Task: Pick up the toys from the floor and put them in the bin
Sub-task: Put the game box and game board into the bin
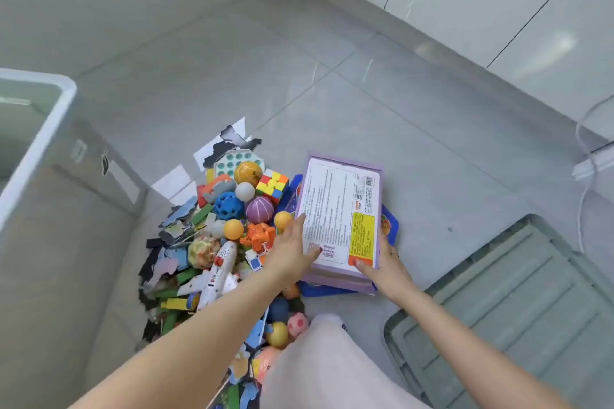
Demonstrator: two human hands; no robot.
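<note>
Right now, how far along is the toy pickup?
Barely started. No toy shows in the visible part of the bin. In hand: the left hand and right hand grip the two sides of the purple box, which lies on a blue box at the pile's edge. Left: the pile itself, including the toy plane, puzzle cube, balls, blocks and puzzle pieces.

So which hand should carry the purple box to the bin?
Probably both: the left hand and right hand each grip a side of the purple box. The left is nearer the bin.
</note>
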